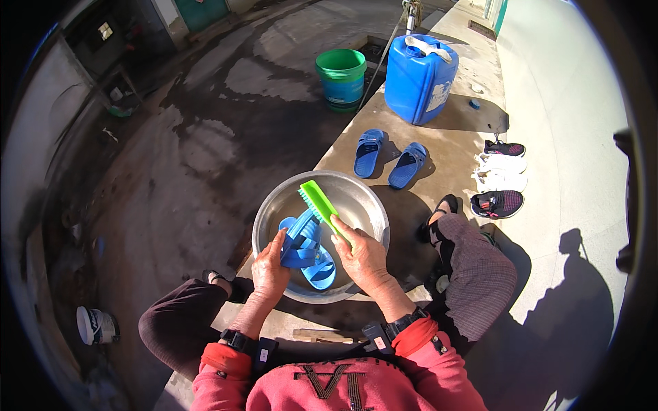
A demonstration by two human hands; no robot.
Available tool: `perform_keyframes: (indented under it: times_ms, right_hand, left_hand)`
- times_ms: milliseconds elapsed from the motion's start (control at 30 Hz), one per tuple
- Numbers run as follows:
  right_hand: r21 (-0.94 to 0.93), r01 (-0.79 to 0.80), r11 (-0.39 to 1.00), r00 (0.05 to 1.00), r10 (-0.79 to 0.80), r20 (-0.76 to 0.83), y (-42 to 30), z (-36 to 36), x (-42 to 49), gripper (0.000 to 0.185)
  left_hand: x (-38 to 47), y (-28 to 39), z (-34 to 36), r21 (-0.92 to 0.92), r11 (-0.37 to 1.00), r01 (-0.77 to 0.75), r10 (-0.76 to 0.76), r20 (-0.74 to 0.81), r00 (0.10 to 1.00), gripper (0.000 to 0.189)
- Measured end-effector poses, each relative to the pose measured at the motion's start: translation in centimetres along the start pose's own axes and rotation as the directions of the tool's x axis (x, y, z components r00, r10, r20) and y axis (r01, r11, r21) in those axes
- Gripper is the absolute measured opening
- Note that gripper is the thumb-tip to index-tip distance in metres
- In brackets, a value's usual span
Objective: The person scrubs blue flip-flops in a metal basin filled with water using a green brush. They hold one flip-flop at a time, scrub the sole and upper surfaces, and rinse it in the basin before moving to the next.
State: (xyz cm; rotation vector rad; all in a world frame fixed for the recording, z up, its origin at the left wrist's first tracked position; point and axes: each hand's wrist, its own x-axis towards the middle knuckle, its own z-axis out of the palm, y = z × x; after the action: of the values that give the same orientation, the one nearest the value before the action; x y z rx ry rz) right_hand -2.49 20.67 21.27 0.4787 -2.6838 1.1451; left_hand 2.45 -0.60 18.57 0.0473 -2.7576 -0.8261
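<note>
A round metal basin [383,241] stands between the person's knees with water in it. My left hand [270,269] grips a blue strapped sandal [299,257] by its side, above the basin. In my right hand [364,259] is the handle of a bright green scrubbing brush [318,200], its bristles turned down against or very near the sandal's upper end. Another blue sandal [323,272] lies in the basin below, partly hidden by the held one.
Beyond the basin, a pair of blue slippers [368,154] rests on the concrete ledge. Past them stand a blue jerrycan [419,82] and a green-rimmed bucket [341,77]. Several shoes [498,172] line the wall at right. A white tub [97,326] lies on the ground at left.
</note>
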Motion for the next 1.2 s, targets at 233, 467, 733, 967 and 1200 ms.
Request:
perform_keyframes:
  times_ms: [233, 467, 733, 967, 1200]
  right_hand:
    - [0.119, -0.032, 0.992, 0.998, 0.038, -0.043, 0.7, -0.2, 0.1, 0.042]
    - [0.192, -0.017, 0.981, 0.993, 0.039, -0.108, 1.1, -0.2, 0.0, 0.043]
    - [0.129, 0.142, 0.981, 0.989, -0.136, -0.049, -1.1, -0.6, -0.1, 0.049]
    - [0.680, -0.437, 0.589, 0.889, 0.400, 0.226, 2.4, -2.3, 2.1, 0.050]
    - [0.728, -0.265, 0.632, 0.951, 0.294, 0.090, 2.7, 0.4, 1.3, 0.019]
  left_hand:
    - [0.4, -0.5, -0.3, 0.125, 0.978, -0.165, 0.180, -0.116, 0.977, 0.076]
    - [0.5, -0.4, 0.1, 0.087, 0.978, -0.187, 0.200, -0.178, 0.964, 0.077]
    - [0.8, -0.9, -0.4, 0.104, 0.988, -0.111, 0.122, -0.107, 0.987, 0.075]
    - [0.9, -1.8, 1.0, -0.624, 0.780, 0.052, 0.067, 0.166, 0.984, 0.065]
    - [1.3, -2.6, 1.1, -0.334, 0.940, -0.076, 0.157, 0.222, 0.962, 0.074]
